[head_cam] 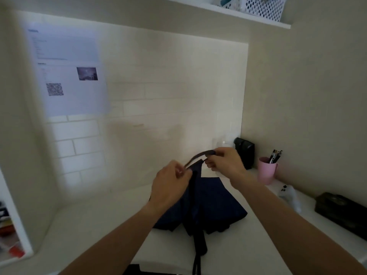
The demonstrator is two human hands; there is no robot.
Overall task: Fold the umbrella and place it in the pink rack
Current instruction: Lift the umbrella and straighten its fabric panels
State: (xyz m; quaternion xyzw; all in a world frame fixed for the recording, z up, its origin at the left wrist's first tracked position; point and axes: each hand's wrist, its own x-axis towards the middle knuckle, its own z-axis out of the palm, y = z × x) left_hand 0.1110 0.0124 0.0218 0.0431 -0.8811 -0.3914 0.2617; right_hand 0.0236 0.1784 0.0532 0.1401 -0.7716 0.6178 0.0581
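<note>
A collapsed navy umbrella [210,203] lies on the white desk [95,219], its loose canopy spread out and its black handle [199,242] with a wrist loop pointing toward me. My left hand [170,187] pinches the canopy's upper edge near the closing strap. Just to the right and higher, my right hand [224,160] holds the free end of that dark strap [200,155], which arches between the two hands. No pink rack is visible; the only pink object is a cup [266,171] holding pens at the right.
A black box-like device [245,151] stands in the back right corner beside a clear glass [221,145]. A dark case [341,212] and a white crumpled item [289,196] lie along the right wall. Papers [69,72] hang on the tiled wall. A shelf with white baskets [264,6] is overhead.
</note>
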